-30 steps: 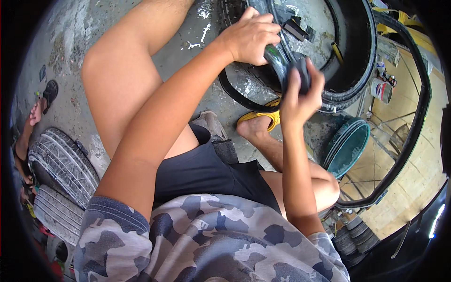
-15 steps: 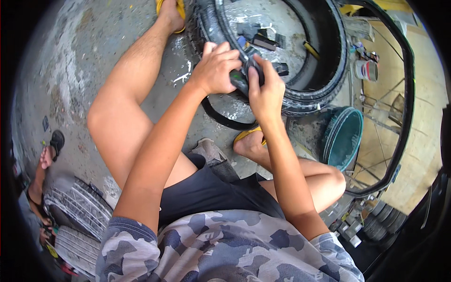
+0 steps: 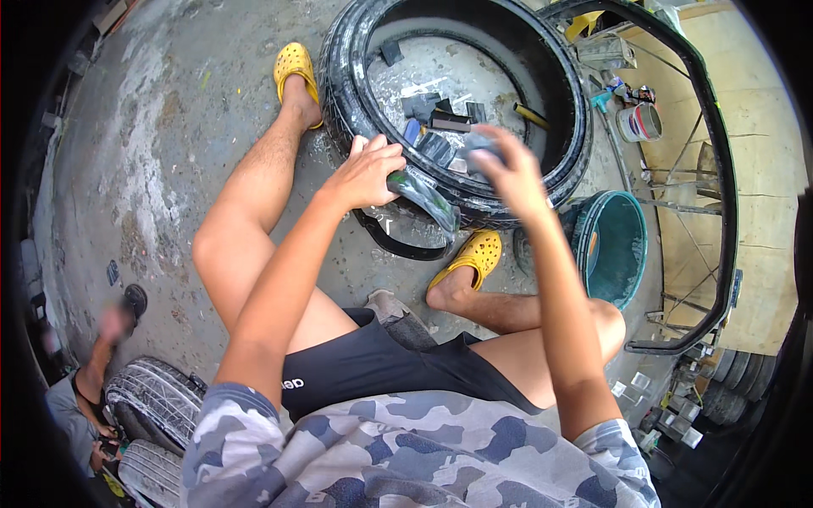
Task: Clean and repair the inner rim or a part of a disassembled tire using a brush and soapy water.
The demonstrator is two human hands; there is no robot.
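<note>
My left hand (image 3: 366, 173) is closed on the upper end of a curved glossy black strip (image 3: 432, 201). A green mark shows on the strip beside my fingers, and the strip bends round below the hand near the floor. It rests against the near side of a large tyre (image 3: 339, 93) lying flat. Smeared by motion, my right hand (image 3: 517, 173) hangs over the tyre's near right rim, apart from the strip. A small dark grey-blue piece (image 3: 483, 156) shows between its fingers, too blurred to name. Sandpaper-like dark sheets (image 3: 436, 150) and blocks (image 3: 449, 122) lie inside the tyre.
Right of the tyre stand a teal bucket (image 3: 618, 250), a white tub (image 3: 639, 123) and a large black frame (image 3: 732, 186) against a wooden board (image 3: 771, 212). More tyres (image 3: 152, 398) lie at lower left, beside another person's arm (image 3: 95, 368). My yellow clogs (image 3: 474, 258) flank the tyre.
My right hand has come away from the black strip and moved right, with the small dark piece. My left hand stays on the strip. The view has shifted, showing more of the tyre.
</note>
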